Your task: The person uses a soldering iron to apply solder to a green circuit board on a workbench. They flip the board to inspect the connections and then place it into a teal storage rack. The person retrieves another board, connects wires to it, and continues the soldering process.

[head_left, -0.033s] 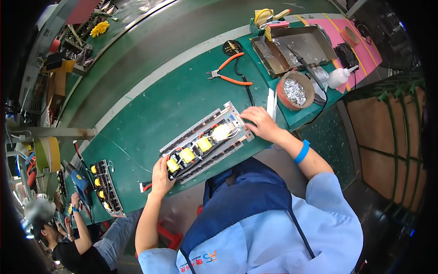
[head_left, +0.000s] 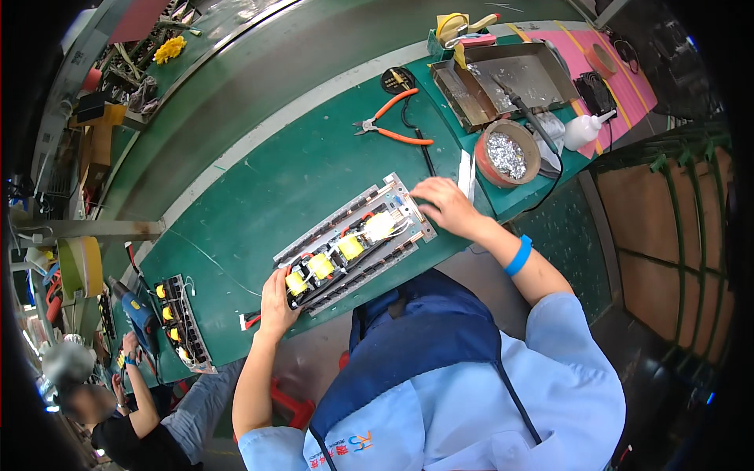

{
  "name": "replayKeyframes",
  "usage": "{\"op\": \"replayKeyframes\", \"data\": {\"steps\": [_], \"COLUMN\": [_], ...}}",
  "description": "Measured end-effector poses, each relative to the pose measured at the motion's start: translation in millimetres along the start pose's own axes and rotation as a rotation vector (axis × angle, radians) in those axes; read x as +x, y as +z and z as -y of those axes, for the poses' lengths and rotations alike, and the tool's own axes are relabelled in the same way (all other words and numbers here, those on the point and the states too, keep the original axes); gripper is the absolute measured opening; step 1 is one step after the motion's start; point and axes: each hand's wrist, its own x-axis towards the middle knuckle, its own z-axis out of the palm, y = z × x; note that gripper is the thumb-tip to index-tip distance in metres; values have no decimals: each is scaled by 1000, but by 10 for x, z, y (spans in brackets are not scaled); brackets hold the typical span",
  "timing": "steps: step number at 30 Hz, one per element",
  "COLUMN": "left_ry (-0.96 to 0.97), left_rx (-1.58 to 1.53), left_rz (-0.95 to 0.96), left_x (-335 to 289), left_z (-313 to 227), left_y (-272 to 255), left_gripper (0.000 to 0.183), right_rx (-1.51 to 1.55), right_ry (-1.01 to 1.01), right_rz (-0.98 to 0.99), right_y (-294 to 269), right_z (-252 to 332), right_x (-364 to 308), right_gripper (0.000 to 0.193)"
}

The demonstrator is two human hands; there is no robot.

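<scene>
A long circuit board assembly [head_left: 335, 264] lies slantwise on the green bench in front of me. It has metal side rails, several yellow-wrapped coils, black and red wires, and white wires near its right end. My left hand [head_left: 276, 308] holds the lower left end, with its fingers against the side. At the opposite end, my right hand [head_left: 449, 206] has its fingers bent at the edge of the end plate. Its fingertips are partly hidden, and I see no tool in either hand. A short lead with a white connector [head_left: 243, 322] lies beside my left hand.
Orange-handled cutters [head_left: 393, 122] lie beyond the assembly. At the right are a soldering iron [head_left: 528, 110], a metal tray [head_left: 542, 74], a round tub of silvery bits [head_left: 506, 155] and a white bottle [head_left: 583, 132]. A second board assembly [head_left: 182, 323], a blue heat gun [head_left: 135, 312] and a co-worker [head_left: 129, 432] are leftward.
</scene>
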Motion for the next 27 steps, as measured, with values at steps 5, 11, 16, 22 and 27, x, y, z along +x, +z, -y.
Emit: {"op": "replayKeyframes", "data": {"steps": [5, 11, 16, 22, 27], "left_ry": [-50, -129, -298, -361, -331], "left_rx": [-117, -268, -761, -612, -546], "left_rz": [22, 118, 325, 409, 136], "left_x": [-1, 118, 314, 676, 656], "left_z": [3, -157, 29, 645, 990], "left_y": [-5, -291, -552, -857, -993], "left_gripper": [83, 75, 68, 43, 37], "right_rx": [11, -55, 136, 694, 915], "right_ry": [89, 38, 58, 243, 429], "right_rz": [96, 172, 67, 120, -10], "right_y": [-100, -106, -122, 127, 370], "right_z": [-182, -222, -104, -286, -426], "right_x": [79, -73, 50, 801, 1147], "right_gripper": [23, 28, 32, 12, 13]}}
